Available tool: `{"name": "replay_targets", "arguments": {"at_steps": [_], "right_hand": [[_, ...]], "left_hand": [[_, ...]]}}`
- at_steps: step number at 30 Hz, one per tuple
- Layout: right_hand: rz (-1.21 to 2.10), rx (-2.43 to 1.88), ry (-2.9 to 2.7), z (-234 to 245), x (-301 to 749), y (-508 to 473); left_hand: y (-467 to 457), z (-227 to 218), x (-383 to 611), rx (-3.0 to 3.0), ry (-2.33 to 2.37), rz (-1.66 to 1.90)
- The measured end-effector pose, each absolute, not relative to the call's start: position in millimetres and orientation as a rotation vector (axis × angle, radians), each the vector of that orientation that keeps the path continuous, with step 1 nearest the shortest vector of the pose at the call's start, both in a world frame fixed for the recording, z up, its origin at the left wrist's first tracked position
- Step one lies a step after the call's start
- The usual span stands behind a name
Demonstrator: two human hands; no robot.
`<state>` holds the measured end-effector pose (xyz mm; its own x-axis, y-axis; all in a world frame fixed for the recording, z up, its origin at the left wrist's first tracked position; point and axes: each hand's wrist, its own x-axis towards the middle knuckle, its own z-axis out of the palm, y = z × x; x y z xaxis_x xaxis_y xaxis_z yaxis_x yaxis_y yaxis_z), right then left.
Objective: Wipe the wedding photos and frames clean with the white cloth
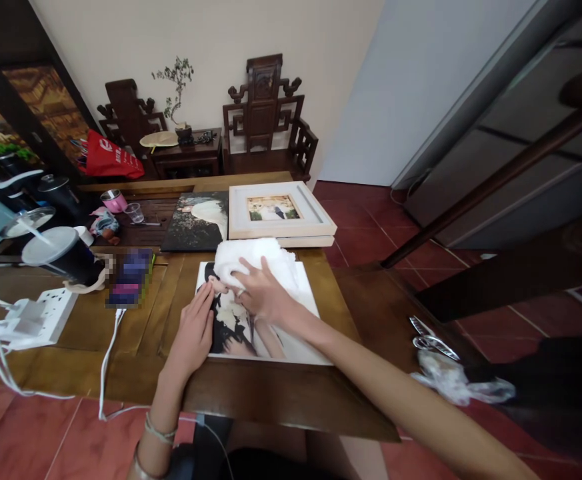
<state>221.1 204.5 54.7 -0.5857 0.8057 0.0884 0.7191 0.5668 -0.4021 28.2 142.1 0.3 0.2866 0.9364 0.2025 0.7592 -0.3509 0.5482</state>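
A frameless photo print point(295, 333) lies flat on the wooden table point(271, 393) near its front edge. My left hand point(193, 333) rests flat on the print's left edge, fingers stretched out. My right hand point(263, 293) presses a white folded cloth point(255, 260) onto the upper part of the print, fingers spread over the cloth.
Behind the print lie a dark photo print point(195, 223) and stacked pale picture frames point(278, 213). At the left are a white power strip point(35, 317) with cables, a phone point(131, 277), lidded cups point(55, 250) and kettles. Scissors point(428, 337) and a plastic bag point(451, 380) sit at the right.
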Motion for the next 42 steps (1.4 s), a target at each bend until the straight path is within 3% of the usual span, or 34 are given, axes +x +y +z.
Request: {"name": "replay_targets", "arguments": {"at_steps": [6,10,13,22,28,33,36,42], "right_hand": [[0.593,-1.105,-2.534,40.8,236.0,114.8],[0.859,-0.94,-2.583,54.9,254.8,68.5],[0.96,-0.981,-2.514,63.6,269.5,72.8],[0.548,-1.285,-2.445,44.5,253.3,158.5],[0.623,-0.883,-2.617,43.5,222.3,141.9],[0.912,-0.666,-2.598,66.9,250.1,115.0],[0.993,-0.794,-2.537,75.3,276.1,115.4],[0.735,-1.245,-2.39,52.8,288.7,150.4]], "left_hand": [[142.3,2.2,28.8,2.214,1.513,0.699],[142.6,2.4,29.2,2.206,1.545,0.668],[142.9,1.4,29.5,2.214,1.556,0.673],[138.1,7.8,30.5,2.184,1.508,0.799],[132.5,19.2,28.1,2.113,1.332,1.085],[135.1,11.0,27.1,2.127,1.347,1.018],[137.2,5.9,27.7,2.165,1.429,0.842],[140.3,3.1,29.9,2.228,1.499,0.763]]}}
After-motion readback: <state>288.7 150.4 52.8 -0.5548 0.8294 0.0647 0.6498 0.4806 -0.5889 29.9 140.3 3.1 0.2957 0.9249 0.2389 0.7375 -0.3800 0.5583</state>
